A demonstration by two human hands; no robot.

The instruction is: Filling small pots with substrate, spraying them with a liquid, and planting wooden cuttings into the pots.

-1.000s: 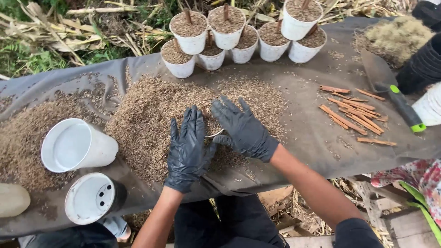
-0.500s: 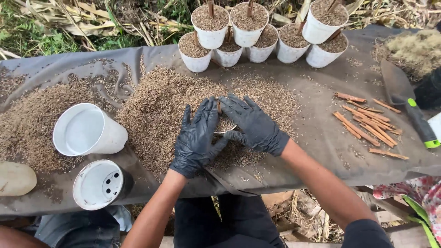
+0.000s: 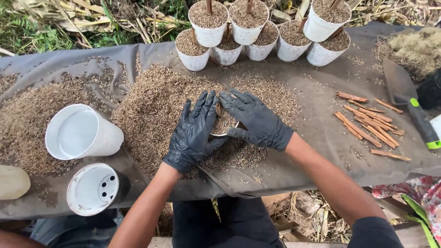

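Both my hands wear black gloves and cup a small white pot (image 3: 223,125) filled with brown husk, set in the middle of a wide husk pile (image 3: 156,105) on a grey sheet (image 3: 317,92). My left hand (image 3: 193,133) wraps the pot's left side. My right hand (image 3: 252,120) covers its right side and top. Only a sliver of the pot's rim shows between the gloves, and a thin brown stick pokes out of the fill.
Several filled white pots (image 3: 248,27) with sticks stand at the back. Two empty white pots (image 3: 80,133) (image 3: 94,188) lie on their sides at left. Brown stick cuttings (image 3: 370,124) and a green-handled trowel (image 3: 409,103) lie at right. Another person's patterned sleeve (image 3: 420,197) shows at bottom right.
The view has shifted slightly. Both hands have closed in tighter around the small pot, pressing the husk on top.
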